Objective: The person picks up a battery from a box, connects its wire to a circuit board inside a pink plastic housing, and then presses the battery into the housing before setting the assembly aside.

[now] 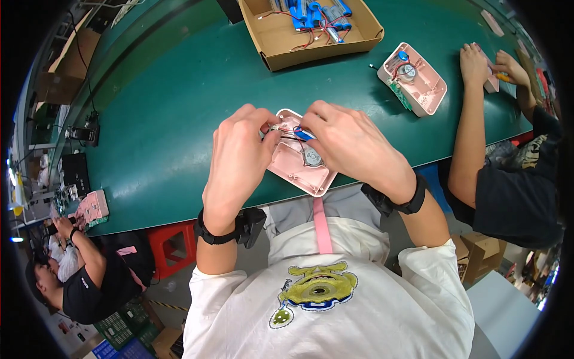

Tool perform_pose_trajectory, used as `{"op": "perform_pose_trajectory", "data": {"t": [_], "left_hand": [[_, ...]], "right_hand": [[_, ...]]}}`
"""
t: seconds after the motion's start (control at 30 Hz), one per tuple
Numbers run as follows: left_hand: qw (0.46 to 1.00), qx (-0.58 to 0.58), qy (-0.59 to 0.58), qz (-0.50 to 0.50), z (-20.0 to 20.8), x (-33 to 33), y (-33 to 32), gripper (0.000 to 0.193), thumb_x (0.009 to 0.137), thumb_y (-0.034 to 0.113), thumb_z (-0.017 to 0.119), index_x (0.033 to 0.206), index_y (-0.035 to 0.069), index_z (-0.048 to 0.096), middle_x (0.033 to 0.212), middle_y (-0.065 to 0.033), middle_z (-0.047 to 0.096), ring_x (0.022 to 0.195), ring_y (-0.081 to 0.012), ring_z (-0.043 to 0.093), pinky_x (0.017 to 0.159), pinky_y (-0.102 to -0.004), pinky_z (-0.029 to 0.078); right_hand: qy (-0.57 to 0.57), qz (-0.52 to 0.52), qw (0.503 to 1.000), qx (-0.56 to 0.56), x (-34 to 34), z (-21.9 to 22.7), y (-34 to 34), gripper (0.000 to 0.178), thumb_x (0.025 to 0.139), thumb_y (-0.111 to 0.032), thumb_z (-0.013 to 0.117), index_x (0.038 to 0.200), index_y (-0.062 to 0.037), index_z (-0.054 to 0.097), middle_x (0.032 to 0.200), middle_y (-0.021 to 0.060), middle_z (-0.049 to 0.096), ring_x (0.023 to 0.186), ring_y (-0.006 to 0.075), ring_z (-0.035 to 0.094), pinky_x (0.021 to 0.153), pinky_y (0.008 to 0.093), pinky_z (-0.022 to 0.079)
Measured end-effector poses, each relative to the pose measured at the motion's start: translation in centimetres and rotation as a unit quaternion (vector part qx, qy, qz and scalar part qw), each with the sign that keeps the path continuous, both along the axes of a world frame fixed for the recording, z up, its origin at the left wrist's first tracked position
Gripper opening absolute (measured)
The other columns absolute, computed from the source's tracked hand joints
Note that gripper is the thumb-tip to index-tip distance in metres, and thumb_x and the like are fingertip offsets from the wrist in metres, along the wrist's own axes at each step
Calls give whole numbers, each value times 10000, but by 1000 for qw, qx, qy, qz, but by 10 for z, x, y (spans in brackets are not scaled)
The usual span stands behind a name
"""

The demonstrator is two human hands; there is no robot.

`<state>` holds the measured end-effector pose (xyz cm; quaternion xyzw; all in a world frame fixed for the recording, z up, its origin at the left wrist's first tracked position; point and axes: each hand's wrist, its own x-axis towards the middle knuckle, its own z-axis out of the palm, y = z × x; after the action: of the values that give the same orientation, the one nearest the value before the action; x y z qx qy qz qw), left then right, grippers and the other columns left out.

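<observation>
A pink plastic housing (290, 170) lies open side up, tilted, near the table's front edge. My left hand (238, 152) bends over its far left corner, thumb and index finger pinched at the thin wires (283, 129) there. From the right, my right hand (357, 142) reaches over the housing; its fingertips close on a blue battery (304, 134) inside the far end. A round silver part (312, 157), probably a small motor or speaker, sits in the housing near my right fingers. The fingertips partly cover the wires and the battery.
On the green table (161, 131), a cardboard box (317, 57) of blue batteries stands at the back. Another pink housing (427, 96) with a green circuit board is to the right. Co-workers' hands (475, 64) work far right; another person (84, 269) sits left beside a red stool (173, 248).
</observation>
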<state>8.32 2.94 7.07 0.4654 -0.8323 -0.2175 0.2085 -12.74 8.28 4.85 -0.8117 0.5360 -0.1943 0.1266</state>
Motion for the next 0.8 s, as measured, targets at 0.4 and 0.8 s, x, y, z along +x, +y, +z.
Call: {"op": "perform_pose_trajectory", "data": {"t": [0.4, 0.8], "left_hand": [[997, 44, 58, 12, -4, -2, -8, 161, 846, 35, 796, 995, -18, 765, 879, -172, 666, 737, -344, 666, 676, -443, 529], [998, 25, 59, 18, -18, 4, -6, 169, 830, 62, 831, 980, -4, 791, 798, -115, 639, 683, -240, 608, 640, -382, 498]], "right_hand": [[8, -44, 999, 20, 4, -6, 4, 153, 877, -50, 746, 1020, -2, 723, 1014, 141, 733, 805, 386, 717, 722, 465, 591], [-73, -65, 995, -29, 4, -18, 15, 149, 898, -80, 766, 1024, -2, 746, 1057, 123, 738, 850, 338, 731, 747, 425, 601]]}}
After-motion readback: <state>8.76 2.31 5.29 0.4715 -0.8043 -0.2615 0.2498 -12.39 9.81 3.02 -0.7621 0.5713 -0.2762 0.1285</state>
